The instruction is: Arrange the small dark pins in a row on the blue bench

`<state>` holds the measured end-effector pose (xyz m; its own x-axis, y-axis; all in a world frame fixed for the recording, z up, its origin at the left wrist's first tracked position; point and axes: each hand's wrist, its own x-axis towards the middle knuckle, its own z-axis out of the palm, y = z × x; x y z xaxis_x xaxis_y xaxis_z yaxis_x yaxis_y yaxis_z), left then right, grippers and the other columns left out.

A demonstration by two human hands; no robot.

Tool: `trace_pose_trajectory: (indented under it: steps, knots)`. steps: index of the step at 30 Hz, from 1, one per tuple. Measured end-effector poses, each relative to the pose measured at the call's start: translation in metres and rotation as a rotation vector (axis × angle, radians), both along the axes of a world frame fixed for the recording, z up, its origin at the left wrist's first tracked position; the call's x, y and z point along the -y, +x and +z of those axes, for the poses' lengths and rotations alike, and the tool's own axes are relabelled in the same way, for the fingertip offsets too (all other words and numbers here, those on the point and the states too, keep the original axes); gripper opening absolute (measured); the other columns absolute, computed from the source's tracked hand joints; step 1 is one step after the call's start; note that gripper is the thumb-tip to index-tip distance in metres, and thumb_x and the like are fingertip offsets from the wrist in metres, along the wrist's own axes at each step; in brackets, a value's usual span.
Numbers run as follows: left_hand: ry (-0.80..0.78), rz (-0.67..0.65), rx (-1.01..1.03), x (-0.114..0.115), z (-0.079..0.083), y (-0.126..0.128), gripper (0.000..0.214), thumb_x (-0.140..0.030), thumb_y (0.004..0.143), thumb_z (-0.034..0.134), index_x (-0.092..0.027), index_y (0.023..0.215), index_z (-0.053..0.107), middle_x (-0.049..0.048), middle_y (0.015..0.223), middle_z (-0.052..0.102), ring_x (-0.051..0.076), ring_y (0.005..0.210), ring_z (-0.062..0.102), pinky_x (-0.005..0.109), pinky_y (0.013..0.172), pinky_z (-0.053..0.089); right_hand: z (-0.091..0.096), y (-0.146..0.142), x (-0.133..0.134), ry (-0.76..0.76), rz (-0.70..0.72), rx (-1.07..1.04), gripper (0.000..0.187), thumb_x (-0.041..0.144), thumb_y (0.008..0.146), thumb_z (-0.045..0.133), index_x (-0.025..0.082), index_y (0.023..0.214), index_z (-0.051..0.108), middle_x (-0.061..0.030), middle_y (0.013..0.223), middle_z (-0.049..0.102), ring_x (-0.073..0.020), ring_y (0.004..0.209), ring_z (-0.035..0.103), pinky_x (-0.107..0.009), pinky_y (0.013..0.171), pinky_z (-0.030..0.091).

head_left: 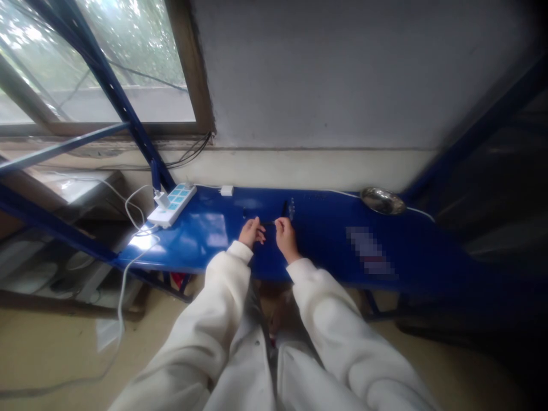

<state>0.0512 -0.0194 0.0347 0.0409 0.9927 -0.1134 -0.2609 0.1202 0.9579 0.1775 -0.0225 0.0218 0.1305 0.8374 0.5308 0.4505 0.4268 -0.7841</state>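
Head view, from left to right: well to the left of the fingers and a little beyond them, a white power strip [172, 209] lies on the blue table [319, 251], with a white plug [161, 198] seated in it. A small white adapter [226, 190] sits nearer, ahead and left of the left fingertips, and a tiny dark bit lies just past them. The left hand [252, 232] appears to pinch one end of a thin dark item [269, 223], its other fingers loosely curled; the item spans the gap to the right hand [286, 233], whose thumb and fingers close on the opposite end. For steady handling, I would keep both pinches light and in line, and stay over the tabletop so that anything dropped lands there. Just ahead of the right fingers lie a slim dark piece [284, 208] and a clear piece [291, 209], too blurred to identify. Well right and beyond, a shiny metal dish [382, 201] stands near the wall; whether it faces up or holds anything, I cannot tell.
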Motion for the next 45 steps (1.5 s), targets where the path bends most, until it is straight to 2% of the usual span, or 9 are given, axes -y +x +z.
trace_pose_trajectory:
  steps: [2, 5, 10, 15, 24, 27, 33, 39, 45]
  knots:
    - [0.037, -0.049, -0.010, 0.000, -0.001, 0.000, 0.038, -0.050, 0.068, 0.053, -0.015, 0.080, 0.043, -0.0012, 0.062, 0.055, 0.006, 0.037, 0.050, 0.017, 0.034, 0.038, 0.000, 0.000, 0.000, -0.002, 0.000, 0.000, 0.027, 0.038, 0.084, 0.032, 0.017, 0.082, 0.050, -0.0071, 0.078, 0.059, -0.0154, 0.072, 0.055, -0.027, 0.067, 0.042]
    - [0.066, -0.092, -0.036, 0.000, -0.004, 0.000, 0.037, -0.048, 0.067, 0.055, -0.013, 0.074, 0.045, -0.0006, 0.060, 0.055, 0.006, 0.037, 0.050, 0.017, 0.034, 0.037, 0.001, 0.000, 0.001, -0.001, 0.002, -0.001, 0.027, 0.037, 0.083, 0.032, 0.017, 0.082, 0.050, -0.0070, 0.078, 0.059, -0.0156, 0.072, 0.054, -0.028, 0.067, 0.042]
    - [0.041, -0.072, -0.072, -0.002, -0.005, 0.000, 0.040, -0.051, 0.068, 0.052, -0.013, 0.062, 0.043, -0.0023, 0.045, 0.048, 0.008, 0.034, 0.047, 0.018, 0.032, 0.036, 0.001, -0.001, 0.002, 0.008, 0.013, 0.004, 0.027, 0.038, 0.083, 0.032, 0.018, 0.082, 0.050, -0.0067, 0.078, 0.059, -0.0157, 0.071, 0.054, -0.028, 0.067, 0.042]
    - [-0.002, -0.009, -0.058, -0.002, -0.004, 0.000, 0.043, -0.054, 0.069, 0.049, -0.014, 0.056, 0.041, -0.0009, 0.044, 0.050, 0.008, 0.033, 0.047, 0.018, 0.031, 0.035, 0.003, -0.001, 0.003, -0.003, 0.003, -0.017, 0.027, 0.037, 0.084, 0.032, 0.018, 0.082, 0.049, -0.0060, 0.076, 0.058, -0.0152, 0.068, 0.053, -0.027, 0.064, 0.042]
    - [0.004, 0.093, -0.032, -0.005, -0.008, -0.001, 0.038, -0.051, 0.071, 0.049, -0.014, 0.068, 0.041, -0.0031, 0.051, 0.051, 0.006, 0.034, 0.048, 0.017, 0.032, 0.035, 0.002, 0.001, 0.000, 0.017, -0.121, -0.096, 0.026, 0.038, 0.084, 0.030, 0.018, 0.084, 0.047, -0.0061, 0.077, 0.057, -0.0144, 0.068, 0.052, -0.027, 0.065, 0.042]
    - [0.039, 0.059, -0.056, -0.005, -0.011, -0.002, 0.036, -0.046, 0.067, 0.056, -0.013, 0.072, 0.044, -0.0031, 0.052, 0.052, 0.006, 0.035, 0.048, 0.016, 0.032, 0.035, 0.003, 0.002, 0.001, 0.009, -0.139, -0.123, 0.027, 0.039, 0.084, 0.031, 0.018, 0.085, 0.047, -0.0059, 0.077, 0.057, -0.0137, 0.067, 0.052, -0.026, 0.064, 0.042]
    - [0.113, -0.086, -0.119, -0.004, -0.014, -0.003, 0.038, -0.043, 0.062, 0.062, -0.010, 0.076, 0.050, 0.0009, 0.056, 0.057, 0.005, 0.037, 0.047, 0.017, 0.034, 0.037, 0.002, 0.000, 0.000, -0.049, 0.009, -0.063, 0.028, 0.042, 0.081, 0.036, 0.017, 0.082, 0.050, -0.0065, 0.076, 0.059, -0.0151, 0.069, 0.054, -0.027, 0.064, 0.043]
    - [0.099, -0.022, -0.066, -0.005, -0.013, -0.003, 0.038, -0.047, 0.064, 0.059, -0.012, 0.073, 0.047, -0.0011, 0.055, 0.055, 0.005, 0.037, 0.047, 0.017, 0.034, 0.035, -0.001, -0.002, -0.001, -0.098, 0.144, 0.043, 0.026, 0.041, 0.079, 0.041, 0.017, 0.078, 0.052, -0.0049, 0.070, 0.060, -0.0142, 0.062, 0.055, -0.026, 0.059, 0.043]
    - [0.122, 0.019, -0.049, -0.005, -0.010, -0.004, 0.037, -0.044, 0.063, 0.060, -0.011, 0.078, 0.054, -0.0048, 0.049, 0.048, 0.004, 0.029, 0.039, 0.018, 0.029, 0.026, -0.001, -0.003, 0.002, -0.100, 0.202, 0.146, 0.021, 0.036, 0.078, 0.043, 0.019, 0.080, 0.055, -0.0035, 0.072, 0.061, -0.0138, 0.063, 0.056, -0.025, 0.059, 0.043]
